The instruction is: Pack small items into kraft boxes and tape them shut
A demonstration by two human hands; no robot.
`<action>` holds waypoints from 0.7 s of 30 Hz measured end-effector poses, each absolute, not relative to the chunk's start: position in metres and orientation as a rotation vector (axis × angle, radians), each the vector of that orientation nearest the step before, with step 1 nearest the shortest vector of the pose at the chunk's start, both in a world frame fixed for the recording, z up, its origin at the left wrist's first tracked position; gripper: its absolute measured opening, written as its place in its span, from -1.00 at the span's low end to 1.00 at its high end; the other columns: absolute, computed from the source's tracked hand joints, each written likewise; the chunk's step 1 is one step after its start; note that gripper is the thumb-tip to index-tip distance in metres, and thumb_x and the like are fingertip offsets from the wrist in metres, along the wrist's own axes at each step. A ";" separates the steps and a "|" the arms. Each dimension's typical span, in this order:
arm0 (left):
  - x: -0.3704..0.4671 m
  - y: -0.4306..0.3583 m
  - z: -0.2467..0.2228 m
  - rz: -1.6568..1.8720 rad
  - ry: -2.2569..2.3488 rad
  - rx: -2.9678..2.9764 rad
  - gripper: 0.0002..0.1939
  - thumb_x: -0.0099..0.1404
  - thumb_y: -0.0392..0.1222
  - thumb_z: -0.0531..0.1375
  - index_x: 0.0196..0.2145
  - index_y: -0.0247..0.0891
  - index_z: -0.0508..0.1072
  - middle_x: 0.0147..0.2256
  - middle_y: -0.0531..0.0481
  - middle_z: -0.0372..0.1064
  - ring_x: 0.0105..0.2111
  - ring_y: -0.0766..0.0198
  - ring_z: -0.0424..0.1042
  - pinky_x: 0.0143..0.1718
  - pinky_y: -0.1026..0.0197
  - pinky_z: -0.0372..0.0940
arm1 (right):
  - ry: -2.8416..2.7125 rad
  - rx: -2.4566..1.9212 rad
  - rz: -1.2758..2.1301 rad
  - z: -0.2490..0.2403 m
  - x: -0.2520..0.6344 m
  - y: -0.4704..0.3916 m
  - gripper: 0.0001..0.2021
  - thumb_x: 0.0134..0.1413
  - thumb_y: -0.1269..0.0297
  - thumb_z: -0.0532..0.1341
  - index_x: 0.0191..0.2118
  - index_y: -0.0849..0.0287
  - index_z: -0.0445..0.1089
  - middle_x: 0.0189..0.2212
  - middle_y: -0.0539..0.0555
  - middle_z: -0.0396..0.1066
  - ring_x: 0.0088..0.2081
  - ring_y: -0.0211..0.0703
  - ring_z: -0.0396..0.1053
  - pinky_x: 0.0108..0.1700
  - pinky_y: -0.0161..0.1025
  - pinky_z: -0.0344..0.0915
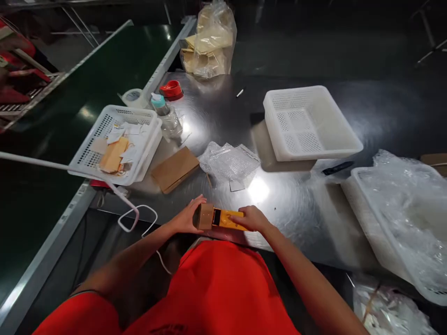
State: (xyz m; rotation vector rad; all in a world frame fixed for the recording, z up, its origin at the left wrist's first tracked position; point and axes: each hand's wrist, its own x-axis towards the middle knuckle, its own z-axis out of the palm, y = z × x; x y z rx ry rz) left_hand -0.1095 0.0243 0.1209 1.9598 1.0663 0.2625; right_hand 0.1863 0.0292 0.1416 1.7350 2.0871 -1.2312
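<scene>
Near the front edge of the metal table, my left hand (190, 216) is wrapped round a small brown cardboard box (206, 216). My right hand (252, 218) grips a yellow box (226, 219) with a dark patch at its left end. That end meets the right side of the cardboard box; whether it sits inside the opening I cannot tell. Just beyond my hands lie a flat brown cardboard piece (175, 169) and clear bubble wrap (228, 160).
A white basket (150, 153) with paper scraps stands left, beside a bottle (160, 104), tape roll (134, 97) and red tape dispenser (171, 89). White trays (314, 153) (387, 237) are right. A white cable (125, 204) hangs at the left edge.
</scene>
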 end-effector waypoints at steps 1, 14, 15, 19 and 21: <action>-0.124 0.025 0.120 0.296 1.066 1.945 0.00 -0.12 -0.08 0.42 0.19 -0.20 -0.02 0.25 -0.28 -0.02 0.31 -0.07 -0.11 0.29 -0.15 -0.08 | 2.102 1.703 -1.243 0.147 0.172 0.039 -0.51 0.05 -0.20 0.09 -0.46 0.17 0.46 -0.59 0.01 0.36 -0.52 -0.27 0.23 -0.51 -0.31 -0.07; -0.152 0.013 0.149 0.082 1.531 1.889 -0.02 -0.09 -0.09 0.40 0.22 -0.05 0.01 0.16 -0.17 -0.01 0.03 -0.14 0.35 -0.02 -0.07 0.33 | 1.983 1.669 -0.752 0.208 0.058 0.079 -0.50 0.07 -0.14 0.06 -0.26 0.17 0.55 -0.29 0.24 0.53 -0.25 0.01 0.47 -0.39 -0.27 0.21; -0.152 0.015 0.149 0.086 1.531 1.885 -0.02 -0.11 -0.09 0.41 0.21 -0.04 0.03 0.15 -0.15 0.00 0.03 -0.13 0.35 -0.02 -0.07 0.33 | 1.977 1.682 -0.755 0.209 0.054 0.082 -0.49 0.06 -0.15 0.06 -0.25 0.18 0.55 -0.28 0.25 0.53 -0.24 0.03 0.48 -0.37 -0.26 0.23; -0.160 0.015 0.148 0.125 1.466 1.899 0.04 -0.19 -0.14 0.46 0.20 -0.04 0.05 0.22 -0.17 -0.12 0.08 -0.13 0.30 0.07 -0.09 0.28 | 1.976 1.747 -0.745 0.209 0.035 0.085 -0.47 0.05 -0.14 0.11 -0.16 0.25 0.52 -0.22 0.29 0.53 -0.18 0.08 0.48 -0.30 -0.23 0.29; -0.164 0.011 0.147 0.144 1.411 1.907 0.05 -0.23 -0.17 0.48 0.19 -0.04 0.08 0.29 -0.19 -0.30 0.11 -0.14 0.27 0.09 -0.08 0.26 | 1.982 1.769 -0.719 0.210 0.032 0.080 -0.56 0.09 -0.01 0.14 -0.16 0.28 0.52 -0.20 0.31 0.52 -0.14 0.08 0.47 -0.24 -0.22 0.29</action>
